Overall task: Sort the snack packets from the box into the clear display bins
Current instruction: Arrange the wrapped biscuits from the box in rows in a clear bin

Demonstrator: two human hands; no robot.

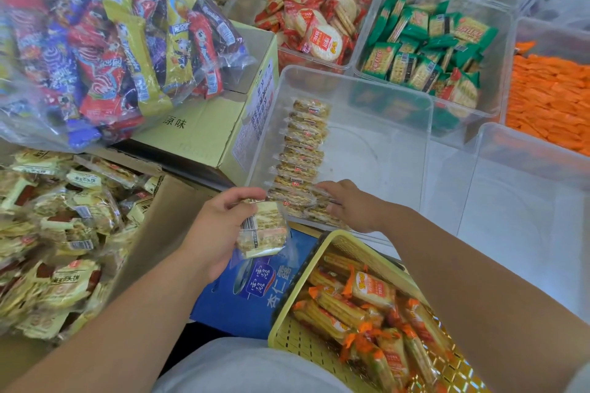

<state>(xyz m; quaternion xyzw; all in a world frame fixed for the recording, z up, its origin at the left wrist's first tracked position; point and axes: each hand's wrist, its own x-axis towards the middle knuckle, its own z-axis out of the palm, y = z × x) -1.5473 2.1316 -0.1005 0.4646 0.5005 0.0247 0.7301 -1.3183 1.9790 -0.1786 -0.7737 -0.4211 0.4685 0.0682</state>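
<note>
My left hand (217, 226) grips a small stack of pale yellow snack packets (263, 230) just in front of a clear display bin (376, 96). Inside that bin a neat row of the same packets (303, 150) runs along its left side. My right hand (351, 204) rests on the nearest packets of that row, fingers spread over them. The cardboard box (166, 226) at the left holds a heap of several more yellow packets (57, 233).
A yellow basket (344, 242) of orange-wrapped crackers sits at my lap, beside a blue carton (249, 290). Other clear bins hold red round crackers (319, 19), green packets (427, 48) and orange packets (549, 96). A big bag of colourful snacks (105, 35) lies on a closed carton (204, 128).
</note>
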